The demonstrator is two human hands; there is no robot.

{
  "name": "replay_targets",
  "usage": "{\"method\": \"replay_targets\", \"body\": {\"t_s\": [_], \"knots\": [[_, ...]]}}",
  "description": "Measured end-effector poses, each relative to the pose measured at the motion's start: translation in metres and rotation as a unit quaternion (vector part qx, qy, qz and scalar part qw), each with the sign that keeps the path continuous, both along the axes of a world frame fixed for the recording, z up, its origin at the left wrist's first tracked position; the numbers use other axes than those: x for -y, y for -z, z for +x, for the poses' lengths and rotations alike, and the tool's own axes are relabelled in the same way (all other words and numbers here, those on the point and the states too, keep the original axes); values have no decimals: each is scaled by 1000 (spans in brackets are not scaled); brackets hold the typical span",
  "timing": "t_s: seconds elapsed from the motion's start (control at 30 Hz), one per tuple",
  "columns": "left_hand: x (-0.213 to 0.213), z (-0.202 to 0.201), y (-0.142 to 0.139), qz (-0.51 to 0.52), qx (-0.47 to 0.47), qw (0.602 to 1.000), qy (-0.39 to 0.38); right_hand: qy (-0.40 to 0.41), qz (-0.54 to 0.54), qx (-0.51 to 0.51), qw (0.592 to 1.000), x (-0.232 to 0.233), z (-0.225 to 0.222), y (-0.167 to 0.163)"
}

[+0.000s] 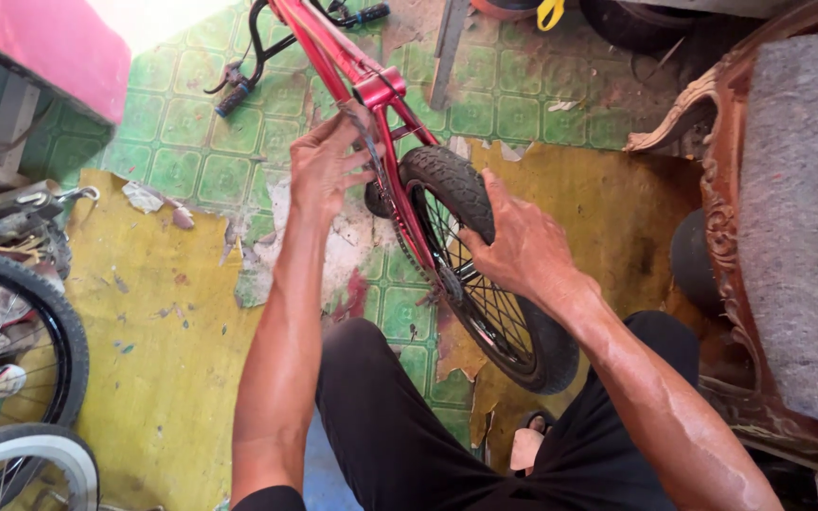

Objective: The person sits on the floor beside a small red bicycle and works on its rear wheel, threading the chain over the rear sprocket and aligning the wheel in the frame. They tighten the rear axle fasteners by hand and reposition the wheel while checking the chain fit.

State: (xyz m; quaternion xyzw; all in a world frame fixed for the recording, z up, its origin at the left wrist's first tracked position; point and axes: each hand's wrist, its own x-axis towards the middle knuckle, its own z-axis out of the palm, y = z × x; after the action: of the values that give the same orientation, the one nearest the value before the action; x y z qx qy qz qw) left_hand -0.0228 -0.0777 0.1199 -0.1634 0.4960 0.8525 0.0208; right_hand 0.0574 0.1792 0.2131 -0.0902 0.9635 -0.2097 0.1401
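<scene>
Evidently steadying the wheel, the right hand [521, 248] grips the tyre [456, 185] with curled fingers, while the left hand [328, 166] pinches the chain [371, 156] beside the red frame [352, 71].

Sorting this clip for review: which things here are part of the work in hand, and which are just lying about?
In hand:
- left hand on the chain
- right hand on the rear tyre
- red frame

Lying about:
- spare wheels at left
- carved chair at right
- yellow hook at top
- torn floor covering
</scene>
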Motion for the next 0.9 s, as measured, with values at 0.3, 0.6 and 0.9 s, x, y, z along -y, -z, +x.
{"method": "replay_targets", "body": {"t_s": [0.3,0.6,0.9], "knots": [[31,-56,8,47,51,997,30,-2,10,6,1000,1,-4,0],[26,-86,23,-81,57,994,-40,-5,15,3,1000,2,-7,-1],[11,-93,1,-239,113,960,-92,0,17,19,1000,-2,-9,-1]]}}
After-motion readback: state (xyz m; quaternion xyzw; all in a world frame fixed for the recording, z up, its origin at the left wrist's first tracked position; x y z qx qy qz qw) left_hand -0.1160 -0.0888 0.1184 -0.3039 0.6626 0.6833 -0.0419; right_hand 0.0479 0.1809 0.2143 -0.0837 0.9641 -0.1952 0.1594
